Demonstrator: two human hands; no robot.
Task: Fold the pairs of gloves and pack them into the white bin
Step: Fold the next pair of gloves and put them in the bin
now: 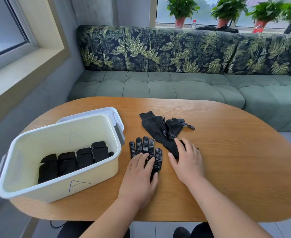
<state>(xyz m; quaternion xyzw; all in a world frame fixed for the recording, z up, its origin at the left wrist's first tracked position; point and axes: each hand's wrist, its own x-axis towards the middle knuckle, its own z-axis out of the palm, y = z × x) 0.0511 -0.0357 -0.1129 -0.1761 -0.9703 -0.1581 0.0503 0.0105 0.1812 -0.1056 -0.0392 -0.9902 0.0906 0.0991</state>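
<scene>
The left hand [139,176] lies flat, its fingers [136,160] straight and pressing on a dotted black glove [144,146] spread on the counter [235,152]. The right hand [187,162] rests on the near end of a heap of black gloves [162,127]. Its fingers [184,143] bend a little, and I cannot tell if they pinch the cloth. Just to the left stands the white bin [89,179], with a hand-drawn "A" on its front and its back wall. Folded gloves [72,160] sit in a row inside. Open wood runs right to the counter's round edge.
</scene>
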